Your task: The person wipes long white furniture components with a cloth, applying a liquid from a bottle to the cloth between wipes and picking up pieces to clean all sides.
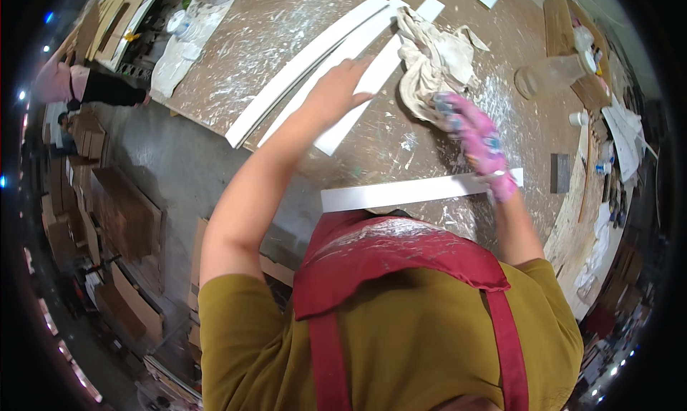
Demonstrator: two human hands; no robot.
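My bare left hand [340, 89] lies with fingers stretched and thumb apart over the long white strips, open and gripping none of them. Beneath it, one white strip [286, 128] runs on past my wrist; another white strip [336, 135] lies to its right, and a wider white strip [275, 100] to its left. In a pink patterned glove, my right hand [476, 135] is closed at the near edge of a crumpled cream cloth [444, 57]. Its fingers are slightly blurred. A separate white strip [401, 193] lies crosswise near my apron, partly under the right wrist.
The brown worktable [215, 89] is smeared with white. To the right are a clear jar [551, 76] lying on its side, a cardboard box [562, 25] and a dark block [559, 173]. A person [71, 82] stands at far left. Brown panels [129, 211] stand beyond the table's left edge.
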